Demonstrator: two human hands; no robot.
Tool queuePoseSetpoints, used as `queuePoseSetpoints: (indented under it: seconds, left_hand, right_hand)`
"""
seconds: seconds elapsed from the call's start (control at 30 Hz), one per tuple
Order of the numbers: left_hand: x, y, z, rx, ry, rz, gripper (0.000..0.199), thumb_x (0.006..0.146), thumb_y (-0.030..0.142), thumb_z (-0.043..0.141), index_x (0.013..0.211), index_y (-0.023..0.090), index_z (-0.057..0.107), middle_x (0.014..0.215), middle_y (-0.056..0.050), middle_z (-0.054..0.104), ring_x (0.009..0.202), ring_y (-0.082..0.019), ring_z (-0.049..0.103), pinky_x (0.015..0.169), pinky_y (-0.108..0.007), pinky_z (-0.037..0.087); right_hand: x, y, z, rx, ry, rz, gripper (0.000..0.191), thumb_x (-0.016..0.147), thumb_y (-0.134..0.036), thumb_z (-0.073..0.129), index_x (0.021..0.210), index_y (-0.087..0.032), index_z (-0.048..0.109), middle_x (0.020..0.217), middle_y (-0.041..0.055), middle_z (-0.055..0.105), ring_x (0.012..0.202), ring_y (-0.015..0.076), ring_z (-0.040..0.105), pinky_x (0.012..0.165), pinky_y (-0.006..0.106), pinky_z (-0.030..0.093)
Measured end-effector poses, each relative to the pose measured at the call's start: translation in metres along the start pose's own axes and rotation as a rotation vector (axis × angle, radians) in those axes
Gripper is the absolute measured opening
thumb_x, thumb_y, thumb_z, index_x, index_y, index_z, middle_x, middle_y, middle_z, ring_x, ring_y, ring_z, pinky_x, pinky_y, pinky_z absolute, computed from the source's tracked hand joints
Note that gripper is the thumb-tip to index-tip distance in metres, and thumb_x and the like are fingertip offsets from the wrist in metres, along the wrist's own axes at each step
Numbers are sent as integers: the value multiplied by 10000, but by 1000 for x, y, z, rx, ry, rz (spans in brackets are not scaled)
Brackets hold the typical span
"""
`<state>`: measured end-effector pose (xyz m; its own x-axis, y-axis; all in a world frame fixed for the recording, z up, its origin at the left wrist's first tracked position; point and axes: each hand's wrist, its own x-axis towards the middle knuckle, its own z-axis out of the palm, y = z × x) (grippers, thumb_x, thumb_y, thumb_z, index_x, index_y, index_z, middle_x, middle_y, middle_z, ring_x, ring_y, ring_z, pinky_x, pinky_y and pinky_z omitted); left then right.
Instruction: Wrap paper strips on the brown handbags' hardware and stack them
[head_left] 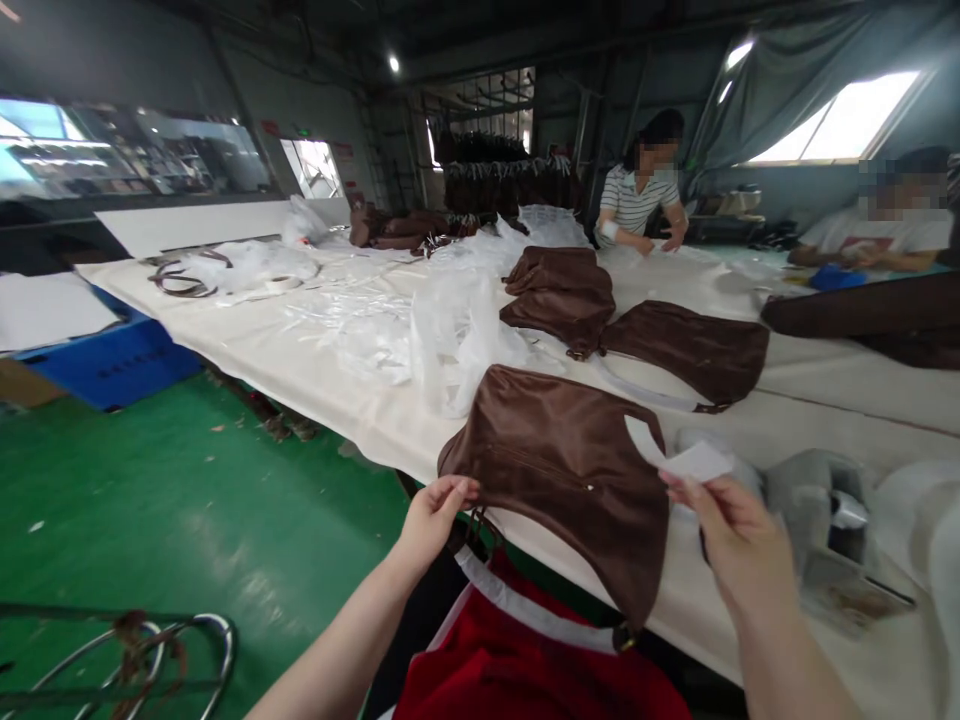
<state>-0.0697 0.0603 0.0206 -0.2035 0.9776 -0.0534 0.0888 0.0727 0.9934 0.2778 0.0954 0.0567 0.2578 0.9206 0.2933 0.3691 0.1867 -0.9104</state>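
Note:
A brown leather handbag [551,430] lies at the table's front edge, its strap wrapped in a white covering [532,608] and hanging toward my body. My left hand [435,515] is closed in a pinch on the bag's near left corner. Beside the bag's right edge, my right hand [739,530] pinches a bent white strip [697,460]. One end of that strip rests over the bag's upper right side; I cannot tell whether it is stuck there.
A grey tape dispenser [817,520] stands at right. More brown bags [686,345] and crumpled clear plastic [457,340] lie across the cream-covered table [345,395]. Two people [649,190] work at the far side. A blue box [120,360] and metal tubing [221,640] are left.

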Motion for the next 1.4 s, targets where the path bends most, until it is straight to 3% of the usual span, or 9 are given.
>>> queuePoseSetpoints:
  seconds: [0.2,0.27,0.37,0.5,0.67,0.77,0.87,1.1,1.4]
  left_hand:
    - [-2,10,29,-308,-502,-294,686,770,711,515,1043,99,664,961,-160,722,813,-200,689,716,-301,529]
    - [-3,4,33,-315,-521,-318,620,741,667,601,975,98,675,850,-126,724,712,-167,671,660,-265,511]
    - [-1,-6,23,-238,-330,-259,528,736,634,629,812,113,663,630,-39,659,504,-96,555,520,-207,431]
    - [15,-2,-17,-17,-173,-45,523,820,651,496,727,149,609,616,-17,623,520,-101,540,520,-219,437]
    - [50,26,-42,484,-246,295,513,876,613,411,719,170,618,791,-77,667,778,-186,640,774,-316,518]
    - [72,33,-24,851,-327,604,475,694,617,672,810,157,640,1189,-169,607,1146,-313,551,1029,-415,407]
    - [94,24,1,1086,-441,736,764,526,680,749,1002,95,618,1493,-239,306,1384,-397,270,1160,-474,202]
    - [123,-5,30,1271,-626,592,1031,473,799,661,1156,38,526,1565,-262,12,1456,-362,-2,1186,-442,30]
    - [128,-8,35,1262,-671,510,1117,407,849,639,1197,75,486,1575,-210,-89,1452,-351,-99,1182,-463,-28]
  right_hand:
    - [-91,-34,60,-145,-644,-371,180,927,-276,483,985,-248,650,1145,68,658,1039,207,630,903,328,513]
    - [-109,-34,76,-127,-760,-400,192,931,-236,456,961,-249,645,1118,65,663,1013,200,640,884,329,522]
    - [-123,-25,94,-80,-877,-345,190,899,-224,479,1012,-241,631,1174,85,635,1031,216,631,893,357,520]
    - [-127,5,125,31,-829,6,326,896,-353,498,1182,-206,554,1097,117,656,904,210,663,820,363,549]
    - [-129,32,199,247,-758,350,579,813,-521,543,1278,-182,479,825,61,706,734,219,689,663,352,571]
    - [-130,30,233,70,-648,178,494,851,-524,465,1206,-186,535,960,89,706,663,180,675,583,295,541]
    - [-128,29,234,-134,-571,63,408,907,-461,392,1034,-155,630,925,120,712,666,189,655,608,290,497]
    - [-129,23,200,-613,-569,-211,350,957,-333,388,1092,-150,655,863,123,726,687,211,660,606,282,395]
    - [-133,5,231,-942,-679,-399,240,945,-186,399,878,-128,623,686,98,681,578,182,644,501,275,289]
